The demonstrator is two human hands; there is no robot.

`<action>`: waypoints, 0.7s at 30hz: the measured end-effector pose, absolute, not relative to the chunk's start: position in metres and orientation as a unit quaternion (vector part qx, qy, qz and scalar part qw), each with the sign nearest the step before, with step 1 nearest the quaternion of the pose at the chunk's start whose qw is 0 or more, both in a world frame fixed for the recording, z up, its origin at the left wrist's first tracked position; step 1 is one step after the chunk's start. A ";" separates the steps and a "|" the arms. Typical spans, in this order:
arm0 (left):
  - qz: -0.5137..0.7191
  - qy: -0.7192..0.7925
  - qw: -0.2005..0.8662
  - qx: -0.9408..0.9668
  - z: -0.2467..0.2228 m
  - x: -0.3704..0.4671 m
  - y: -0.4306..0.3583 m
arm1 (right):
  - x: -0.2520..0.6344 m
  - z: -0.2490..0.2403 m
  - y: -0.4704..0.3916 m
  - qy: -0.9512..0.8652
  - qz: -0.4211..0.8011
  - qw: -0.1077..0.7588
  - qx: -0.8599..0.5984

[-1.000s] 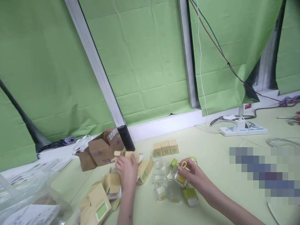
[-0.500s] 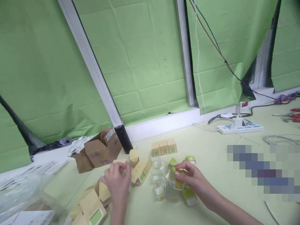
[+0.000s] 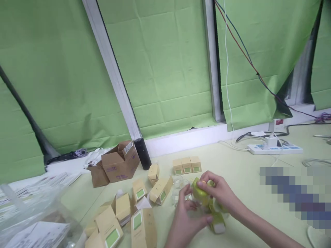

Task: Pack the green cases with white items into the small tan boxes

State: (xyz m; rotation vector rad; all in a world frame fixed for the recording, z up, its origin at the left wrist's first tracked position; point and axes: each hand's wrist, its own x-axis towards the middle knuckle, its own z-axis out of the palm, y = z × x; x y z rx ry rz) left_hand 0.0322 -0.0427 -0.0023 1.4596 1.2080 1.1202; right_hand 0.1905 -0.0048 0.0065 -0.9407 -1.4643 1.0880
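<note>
My right hand (image 3: 219, 193) pinches a small clear container with a green lid (image 3: 199, 190), and a bit of yellow shows at its fingers. Just left of it, my left hand (image 3: 184, 215) has its thumb and fingers spread around the container's lower side; whether they touch it is blurred. Behind the left hand stand several clear cups (image 3: 178, 182), partly covered by its fingers. Another green piece with a white base (image 3: 218, 224) lies on the table below my right hand.
Opened tan cartons (image 3: 108, 224) with green labels crowd the left. Three small boxes (image 3: 186, 165) stand in a row behind the cups. A brown cardboard box (image 3: 120, 165), a black cylinder (image 3: 142, 154) and a power strip (image 3: 275, 149) line the back. Clear plastic bagging (image 3: 33, 210) lies far left.
My left hand has left the tan cartons and moved right, beside the container in my right hand. An upright carton and another labelled one now show where it was. The view has shifted slightly.
</note>
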 end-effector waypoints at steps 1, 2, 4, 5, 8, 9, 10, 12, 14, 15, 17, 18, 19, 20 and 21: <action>0.440 0.489 0.471 0.588 0.000 0.035 -0.044 | 0.188 0.005 -0.005 -0.632 0.445 0.503 -0.387; 0.422 0.495 0.479 0.590 0.002 0.037 -0.045 | 0.186 0.002 -0.004 -0.654 0.423 0.490 -0.391; 0.390 0.527 0.463 0.596 0.004 0.034 -0.049 | 0.188 -0.001 0.005 -0.678 0.352 0.477 -0.434; 0.378 0.549 0.441 0.602 0.004 0.028 -0.052 | 0.192 -0.001 0.014 -0.680 0.304 0.474 -0.470; 0.330 0.597 0.348 0.643 -0.005 0.001 -0.061 | 0.216 0.002 0.053 -0.671 0.220 0.464 -0.535; 0.302 0.610 0.318 0.660 -0.010 -0.010 -0.062 | 0.226 0.002 0.069 -0.675 0.198 0.452 -0.549; 0.266 0.626 0.291 0.673 -0.015 -0.019 -0.064 | 0.235 0.001 0.083 -0.679 0.178 0.434 -0.565; 0.196 0.655 0.236 0.690 -0.024 -0.034 -0.064 | 0.251 -0.004 0.107 -0.698 0.157 0.372 -0.592; 0.153 0.665 0.198 0.703 -0.029 -0.041 -0.061 | 0.262 -0.011 0.123 -0.724 0.149 0.305 -0.601; 0.148 0.664 0.188 0.708 -0.031 -0.043 -0.059 | 0.265 -0.015 0.128 -0.737 0.147 0.275 -0.600; 0.166 0.666 0.176 0.706 -0.031 -0.043 -0.055 | 0.266 -0.018 0.137 -0.759 0.139 0.230 -0.592; 0.182 0.670 0.173 0.699 -0.030 -0.043 -0.052 | 0.263 -0.019 0.141 -0.769 0.131 0.218 -0.587; 0.196 0.674 0.172 0.691 -0.029 -0.042 -0.050 | 0.259 -0.018 0.145 -0.778 0.121 0.212 -0.580; 0.205 0.676 0.173 0.686 -0.028 -0.041 -0.048 | 0.252 -0.016 0.148 -0.787 0.109 0.212 -0.569; 0.207 0.676 0.175 0.685 -0.027 -0.040 -0.046 | 0.245 -0.013 0.152 -0.797 0.097 0.214 -0.557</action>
